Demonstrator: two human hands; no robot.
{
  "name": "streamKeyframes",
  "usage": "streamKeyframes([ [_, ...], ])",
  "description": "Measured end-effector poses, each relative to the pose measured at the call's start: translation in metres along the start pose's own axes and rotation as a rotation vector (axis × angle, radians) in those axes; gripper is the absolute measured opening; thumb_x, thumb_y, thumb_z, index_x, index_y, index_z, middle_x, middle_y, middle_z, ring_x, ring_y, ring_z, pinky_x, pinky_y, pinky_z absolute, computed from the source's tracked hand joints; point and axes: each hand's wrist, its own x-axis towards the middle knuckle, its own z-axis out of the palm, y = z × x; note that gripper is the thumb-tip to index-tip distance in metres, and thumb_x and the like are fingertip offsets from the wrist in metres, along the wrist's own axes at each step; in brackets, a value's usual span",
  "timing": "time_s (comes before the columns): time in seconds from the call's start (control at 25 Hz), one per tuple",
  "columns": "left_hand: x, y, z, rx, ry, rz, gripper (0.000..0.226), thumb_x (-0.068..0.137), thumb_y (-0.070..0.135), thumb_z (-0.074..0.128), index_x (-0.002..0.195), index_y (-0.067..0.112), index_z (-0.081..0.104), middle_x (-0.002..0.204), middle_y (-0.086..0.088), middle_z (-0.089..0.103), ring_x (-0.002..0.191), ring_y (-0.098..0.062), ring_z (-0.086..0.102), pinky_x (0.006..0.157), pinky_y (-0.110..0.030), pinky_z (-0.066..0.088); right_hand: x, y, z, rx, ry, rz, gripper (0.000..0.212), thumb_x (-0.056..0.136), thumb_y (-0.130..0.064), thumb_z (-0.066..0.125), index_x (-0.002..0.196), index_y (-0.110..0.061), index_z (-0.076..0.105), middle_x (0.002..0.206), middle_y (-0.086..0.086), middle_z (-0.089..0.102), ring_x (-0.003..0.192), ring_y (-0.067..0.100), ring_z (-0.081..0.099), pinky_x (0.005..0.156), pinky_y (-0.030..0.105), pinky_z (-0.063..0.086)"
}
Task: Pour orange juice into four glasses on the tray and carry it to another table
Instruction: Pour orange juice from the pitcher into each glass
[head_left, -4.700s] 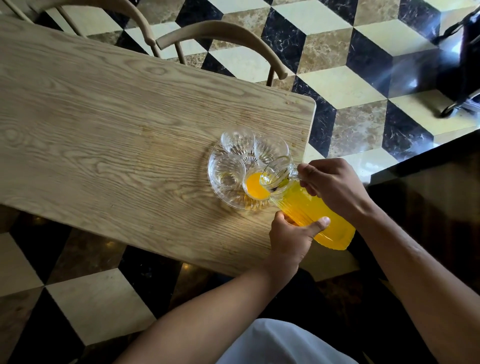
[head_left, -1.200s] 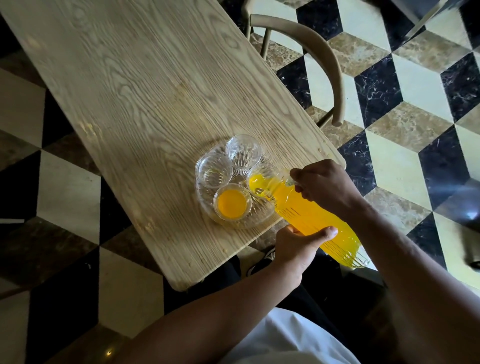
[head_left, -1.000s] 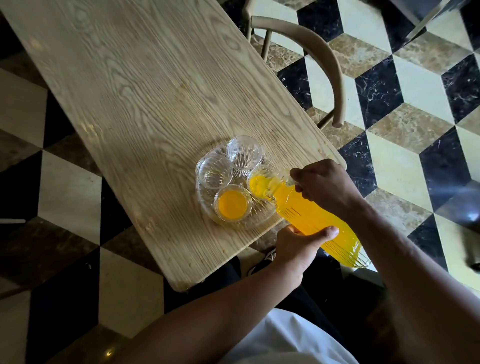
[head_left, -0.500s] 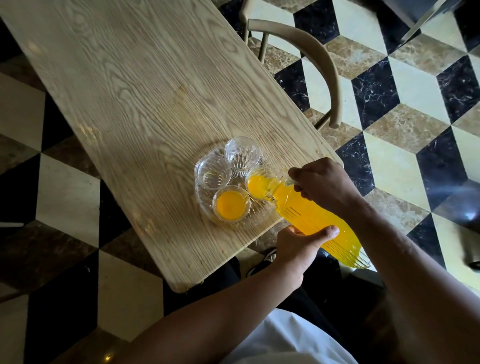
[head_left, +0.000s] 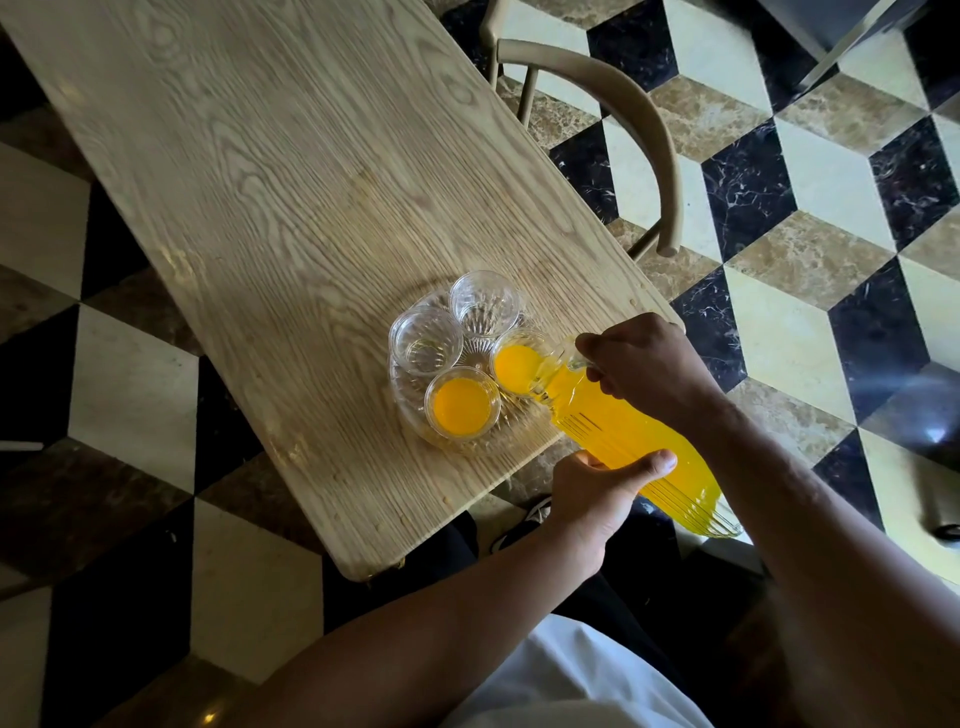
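Note:
A round clear glass tray (head_left: 415, 426) sits near the wooden table's right corner with several glasses on it. The near glass (head_left: 461, 406) holds orange juice. The right glass (head_left: 514, 366) is filling with juice under the spout of a ribbed glass jug (head_left: 623, 441). The left glass (head_left: 426, 340) and the far glass (head_left: 485, 301) hold no juice. The jug is tilted toward the tray. My right hand (head_left: 644, 369) grips its handle. My left hand (head_left: 597, 493) supports its body from below.
The light wooden table (head_left: 285, 182) runs diagonally, with its near corner by my legs. A curved wooden chair (head_left: 628, 124) stands at its right side. The floor is black, cream and brown marble tiles. A dark metal-framed object (head_left: 852, 31) sits at the top right.
The juice level in the right glass has risen over the last second. Earlier I was filling the near glass. The camera view has swung, and both hands stay on the jug.

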Motion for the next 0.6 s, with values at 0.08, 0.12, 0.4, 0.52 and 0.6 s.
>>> streamKeyframes([
  [0.08,-0.0012,0.0034,-0.0002,0.019,-0.002,0.009,0.083,0.028,0.073,0.096,0.069,0.020,0.047,0.068,-0.006,0.054,0.069,-0.020,0.053,0.068,-0.037,0.050,-0.0001,-0.0002,-0.0001,0.011,0.006,0.002,0.042,0.098,-0.033,0.059,0.062,-0.013,0.068,0.056,-0.002,0.065,0.049,0.009,0.059,0.060,0.026,0.046],
  [0.12,-0.0017,0.0052,-0.0002,0.020,0.010,0.010,0.090,0.017,0.079,0.091,0.069,0.020,0.047,0.069,-0.006,0.053,0.069,-0.020,0.053,0.069,-0.038,0.053,-0.0001,-0.0003,-0.0004,0.016,0.011,0.003,0.043,0.098,-0.033,0.059,0.062,-0.013,0.068,0.056,-0.001,0.065,0.050,0.010,0.059,0.060,0.027,0.046],
  [0.4,0.0004,0.0036,-0.0015,0.043,0.030,0.007,0.096,0.015,0.078,0.094,0.074,0.019,0.046,0.072,-0.007,0.051,0.072,-0.019,0.050,0.074,-0.042,0.058,-0.0025,-0.0016,0.0000,0.022,0.011,-0.001,0.044,0.098,-0.033,0.059,0.061,-0.012,0.068,0.055,0.000,0.064,0.052,0.013,0.059,0.063,0.028,0.048],
  [0.52,0.0008,0.0038,-0.0019,0.049,0.045,0.002,0.099,0.012,0.083,0.090,0.075,0.019,0.047,0.074,-0.006,0.051,0.073,-0.019,0.050,0.074,-0.043,0.059,-0.0023,-0.0015,-0.0008,0.036,0.009,0.006,0.044,0.099,-0.034,0.058,0.062,-0.012,0.068,0.056,0.000,0.065,0.052,0.013,0.060,0.063,0.028,0.048],
  [0.6,0.0012,0.0049,-0.0018,0.052,0.049,-0.003,0.098,0.014,0.082,0.091,0.075,0.019,0.047,0.074,-0.006,0.052,0.072,-0.019,0.050,0.077,-0.045,0.061,-0.0017,-0.0014,-0.0002,0.037,0.014,0.004,0.044,0.098,-0.034,0.058,0.061,-0.012,0.068,0.056,0.000,0.065,0.052,0.013,0.059,0.062,0.028,0.047],
])
